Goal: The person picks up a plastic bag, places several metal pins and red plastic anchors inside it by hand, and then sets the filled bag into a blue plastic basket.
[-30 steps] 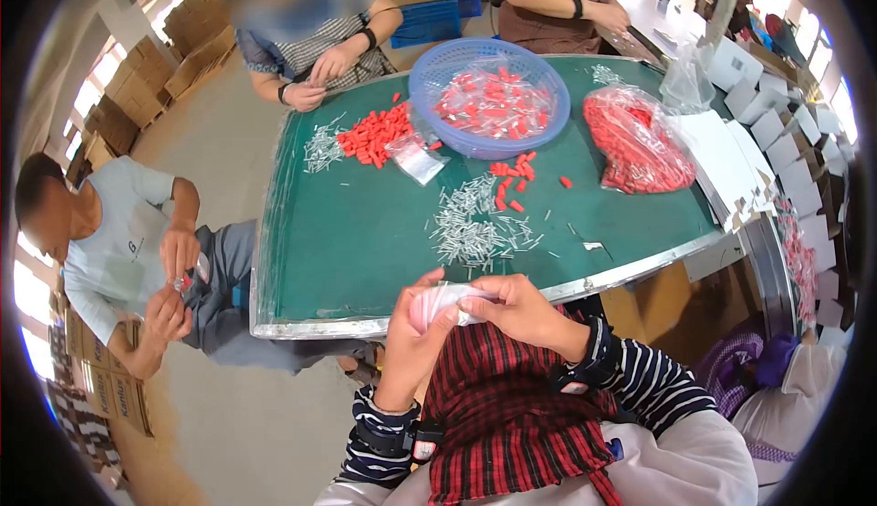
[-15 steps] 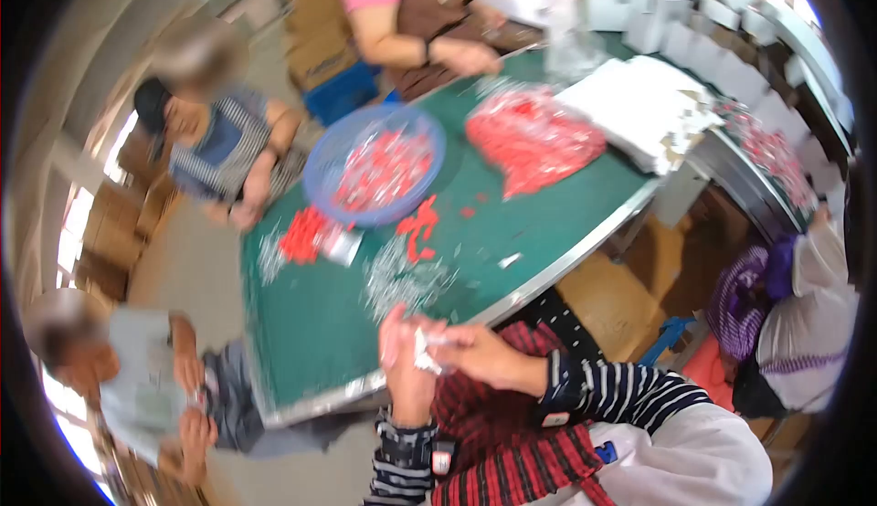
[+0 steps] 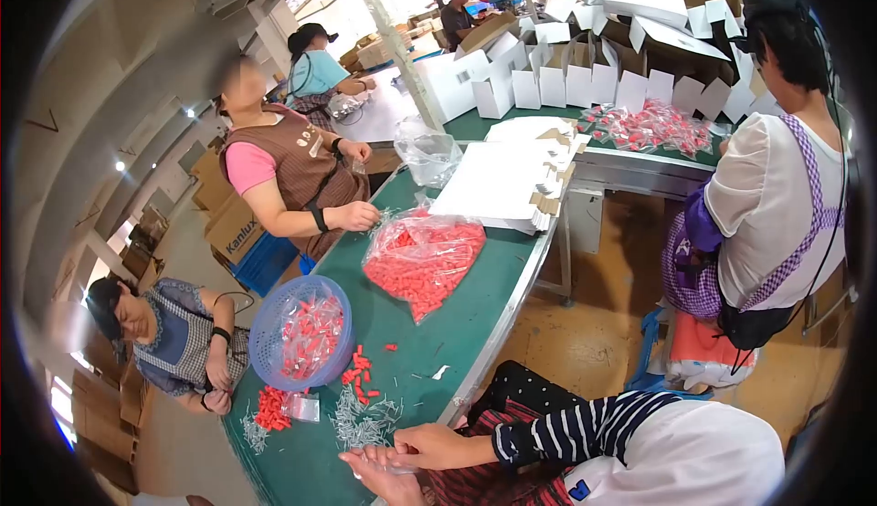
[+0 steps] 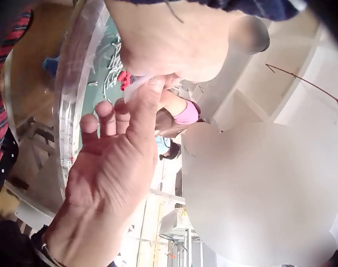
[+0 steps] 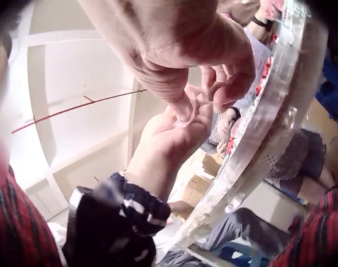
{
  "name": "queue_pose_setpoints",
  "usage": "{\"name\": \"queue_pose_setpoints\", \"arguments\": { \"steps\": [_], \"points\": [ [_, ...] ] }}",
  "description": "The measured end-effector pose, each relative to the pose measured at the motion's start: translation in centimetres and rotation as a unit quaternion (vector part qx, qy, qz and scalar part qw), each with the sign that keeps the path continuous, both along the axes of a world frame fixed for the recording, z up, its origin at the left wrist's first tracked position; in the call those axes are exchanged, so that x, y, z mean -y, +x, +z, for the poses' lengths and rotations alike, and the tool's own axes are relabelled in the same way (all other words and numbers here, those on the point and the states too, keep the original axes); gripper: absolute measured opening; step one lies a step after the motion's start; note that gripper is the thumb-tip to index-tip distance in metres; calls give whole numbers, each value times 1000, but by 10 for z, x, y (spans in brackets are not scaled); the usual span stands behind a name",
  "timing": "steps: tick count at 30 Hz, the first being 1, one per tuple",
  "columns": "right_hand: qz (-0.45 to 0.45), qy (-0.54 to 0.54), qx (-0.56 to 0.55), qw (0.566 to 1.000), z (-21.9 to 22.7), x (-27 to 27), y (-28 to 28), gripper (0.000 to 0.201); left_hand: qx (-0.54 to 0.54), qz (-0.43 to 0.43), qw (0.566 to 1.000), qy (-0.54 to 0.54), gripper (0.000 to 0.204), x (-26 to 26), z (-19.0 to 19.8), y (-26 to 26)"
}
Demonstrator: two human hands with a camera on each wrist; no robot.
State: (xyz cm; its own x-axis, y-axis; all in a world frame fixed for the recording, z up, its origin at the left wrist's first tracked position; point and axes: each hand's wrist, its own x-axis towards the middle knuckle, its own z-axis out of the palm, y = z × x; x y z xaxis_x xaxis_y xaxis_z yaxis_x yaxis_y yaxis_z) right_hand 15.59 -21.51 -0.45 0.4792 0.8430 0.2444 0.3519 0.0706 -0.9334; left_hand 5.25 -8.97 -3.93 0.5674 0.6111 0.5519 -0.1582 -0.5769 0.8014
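- At the metal-edged green table [image 3: 493,291]: thin translucent plastic film [image 4: 134,90], between both hands.
- Right hand [image 3: 438,447]: thumb and fingers pinching the film.
- Left hand [image 3: 388,479]: against the right; whether gripping, I cannot tell.
- Nearby: slender silvery pins [image 3: 359,417], heaped; stubby red cylinders [image 3: 363,362], loose.

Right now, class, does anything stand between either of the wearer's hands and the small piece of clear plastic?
Nothing visible does: the right hand and left hand meet at the clear plastic, already holding it between them. Their fingers hide much of it, so its full outline cannot be told.
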Motion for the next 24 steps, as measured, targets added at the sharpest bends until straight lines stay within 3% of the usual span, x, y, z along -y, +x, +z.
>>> {"name": "queue_pose_setpoints", "arguments": {
  "steps": [1, 2, 3, 6, 7, 11, 12, 13, 15, 16, 18, 21, 24],
  "points": [
    [-9, 27, 37, 999, -2, -4, 0, 31, 0, 5, 1000, -2, 30, 4, 9, 4],
    [-17, 53, 74, 996, -3, -8, 0, 27, 120, -16, 950, -287, 35, 6, 17, 12],
    [-25, 63, 107, 992, -5, -11, -2, 19, 232, -33, 806, -544, 39, 10, 26, 18],
    [-7, 48, 157, 986, -2, -15, -7, 15, 219, -64, 817, -530, 36, 3, 30, 15],
    [6, 34, 181, 983, -3, -16, -7, 11, 212, 3, 821, -530, 43, 12, 46, 21],
    [37, -3, 205, 978, -4, -20, -5, 22, 238, -33, 777, -582, 44, -11, 24, 8],
    [42, -8, 223, 974, -10, -23, -4, 23, 237, -4, 768, -595, 44, -10, 26, 8],
    [15, 61, 194, 979, -11, -25, -5, 15, 238, 22, 757, -608, 44, -10, 28, 10],
    [17, 60, 108, 992, -6, -24, -6, 23, 257, 17, 749, -610, 43, -7, 35, 11],
    [19, 53, 47, 997, -8, -25, -7, 20, 283, -27, 735, -616, 44, -14, 26, 9],
    [23, 19, 10, 1000, -3, -24, -7, 17, 275, 45, 729, -625, 44, -6, 42, 16],
    [20, 20, -6, 1000, -6, -24, -5, 15, 289, 73, 725, -621, 44, -10, 37, 17],
    [40, -8, -28, 999, -8, -24, 1, 18, 303, 48, 742, -597, 44, -31, 8, 2]
  ]
}}
